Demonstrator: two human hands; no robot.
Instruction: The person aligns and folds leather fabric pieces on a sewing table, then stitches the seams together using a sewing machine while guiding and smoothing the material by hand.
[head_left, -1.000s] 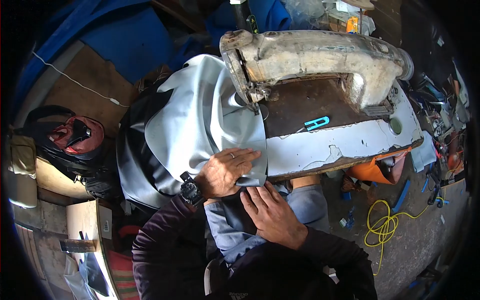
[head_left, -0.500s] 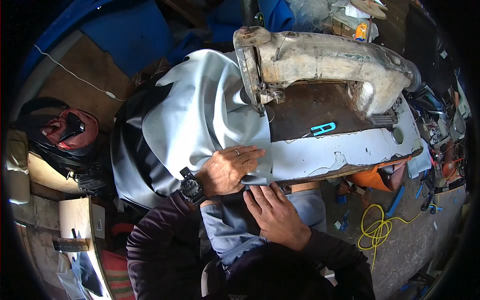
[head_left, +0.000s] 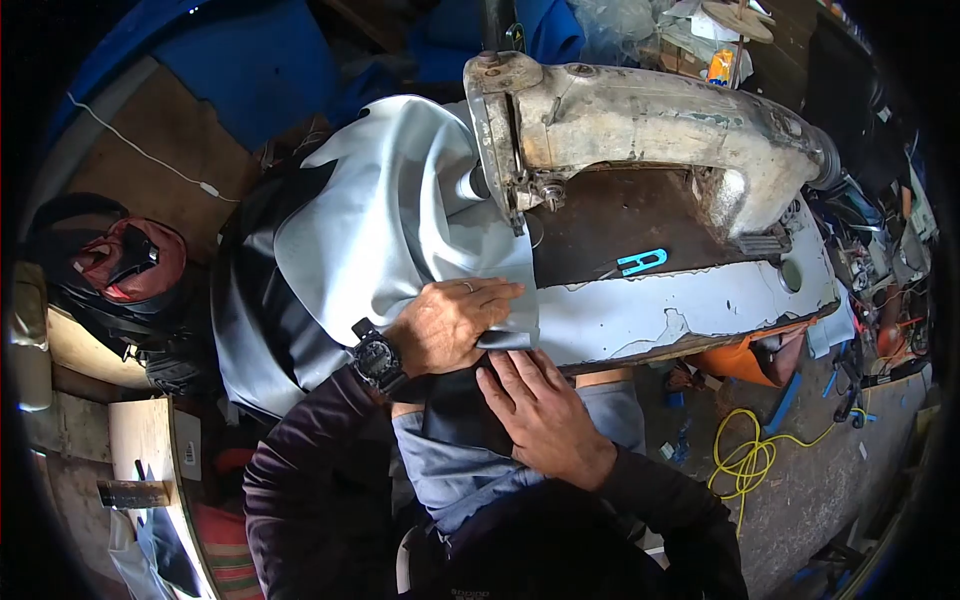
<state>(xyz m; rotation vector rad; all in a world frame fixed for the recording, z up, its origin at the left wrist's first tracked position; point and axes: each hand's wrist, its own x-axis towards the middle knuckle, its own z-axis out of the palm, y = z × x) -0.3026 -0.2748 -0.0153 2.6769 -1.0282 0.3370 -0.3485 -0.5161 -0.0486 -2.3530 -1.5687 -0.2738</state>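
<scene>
A glossy silver-grey sheet of vinyl-like material point(head_left: 350, 230), black on parts of its underside, drapes over the left end of the machine bed. My left hand point(head_left: 452, 325), wearing a ring and a black watch point(head_left: 376, 360), lies flat on it with the fingers stretched to the right. Just below, my right hand point(head_left: 545, 412) has its fingers extended, their tips at the sheet's turned-up front edge; its thumb is hard to make out. Above the sheet stands a worn sewing machine point(head_left: 640, 115), its needle end close to the sheet's right side.
Blue-handled thread snips point(head_left: 642, 262) lie on the machine bed point(head_left: 620, 315), whose white surface is peeling. Orange material point(head_left: 745, 352) hangs beneath its front edge. A yellow cord point(head_left: 742, 462) coils on the floor at right, near scattered scraps. At left is an open backpack point(head_left: 130, 260).
My right hand has moved slightly up, and the turned front edge of the sheet sits a little higher. My left hand stays flat on the sheet. The whole view has shifted slightly.
</scene>
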